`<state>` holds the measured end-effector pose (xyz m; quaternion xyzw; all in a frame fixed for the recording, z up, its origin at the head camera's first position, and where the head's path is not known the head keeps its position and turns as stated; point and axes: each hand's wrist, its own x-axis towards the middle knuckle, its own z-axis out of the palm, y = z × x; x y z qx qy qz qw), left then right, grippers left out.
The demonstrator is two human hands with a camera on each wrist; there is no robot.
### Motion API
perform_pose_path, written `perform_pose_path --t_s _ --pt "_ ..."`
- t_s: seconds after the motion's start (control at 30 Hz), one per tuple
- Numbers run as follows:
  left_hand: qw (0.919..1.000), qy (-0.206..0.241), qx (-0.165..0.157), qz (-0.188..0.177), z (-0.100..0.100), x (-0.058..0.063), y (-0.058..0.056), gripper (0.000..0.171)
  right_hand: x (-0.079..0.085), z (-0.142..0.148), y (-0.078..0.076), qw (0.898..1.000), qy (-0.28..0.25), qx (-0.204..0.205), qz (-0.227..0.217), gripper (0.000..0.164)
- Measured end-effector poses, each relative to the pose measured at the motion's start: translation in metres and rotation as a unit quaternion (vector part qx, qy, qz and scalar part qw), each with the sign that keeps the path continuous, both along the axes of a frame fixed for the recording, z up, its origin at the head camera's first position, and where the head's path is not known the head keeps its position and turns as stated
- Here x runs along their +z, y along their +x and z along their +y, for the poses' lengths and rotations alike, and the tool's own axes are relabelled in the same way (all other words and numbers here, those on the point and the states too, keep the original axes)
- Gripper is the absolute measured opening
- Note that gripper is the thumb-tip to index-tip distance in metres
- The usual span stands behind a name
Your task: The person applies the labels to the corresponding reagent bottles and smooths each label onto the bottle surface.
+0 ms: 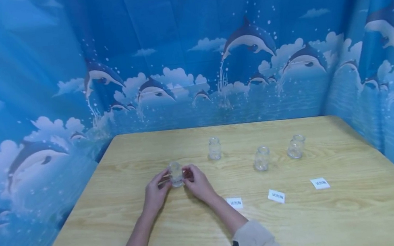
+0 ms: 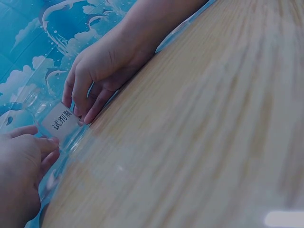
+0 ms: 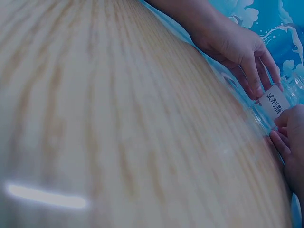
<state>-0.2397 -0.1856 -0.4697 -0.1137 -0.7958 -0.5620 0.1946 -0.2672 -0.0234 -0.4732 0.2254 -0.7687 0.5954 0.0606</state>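
Note:
A small clear glass bottle (image 1: 175,173) stands on the table between both hands. My left hand (image 1: 155,194) grips its left side, with thumb and fingers bent against the glass. From the right, my right hand (image 1: 199,185) holds the same bottle with curled fingers. A white paper label (image 2: 61,121) with printed dark characters lies flat against the bottle's front. In the left wrist view, the fingers of both hands touch the label's two side edges. The right wrist view shows the label (image 3: 274,101) between the two thumbs.
Three more glass bottles stand farther right: one at the back (image 1: 215,149), one in the middle (image 1: 261,159) and one at the right (image 1: 296,147). Three white labels lie nearer: left (image 1: 234,203), middle (image 1: 276,196) and right (image 1: 320,183). A blue dolphin-print curtain (image 1: 181,51) surrounds the wooden table (image 1: 121,160).

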Motion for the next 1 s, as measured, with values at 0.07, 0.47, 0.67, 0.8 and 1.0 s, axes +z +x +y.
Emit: perform_pose_path --t_s 0.07,0.47,0.67,0.8,1.0 --pt "1.0000 -0.002 0.000 0.006 0.000 0.000 -0.001 0.047 0.000 0.000 0.000 1.000 -0.003 -0.001 -0.004 0.036" --pt "0.9978 0.057 0.029 0.020 0.001 0.017 0.003 0.037 0.045 0.004 0.024 0.997 -0.068 -0.035 -0.014 0.031" --pt "0.9954 0.077 0.047 0.032 0.009 0.045 0.002 0.032 0.071 0.019 0.022 0.996 -0.067 -0.058 0.014 0.025" --pt "0.9951 0.085 0.035 0.036 0.021 0.058 -0.009 0.034 0.086 0.042 0.018 0.995 -0.056 -0.078 0.028 0.023" --pt "0.9959 0.073 -0.016 0.052 0.058 0.084 -0.020 0.033 0.081 0.083 -0.010 0.991 -0.048 -0.126 0.022 0.023"
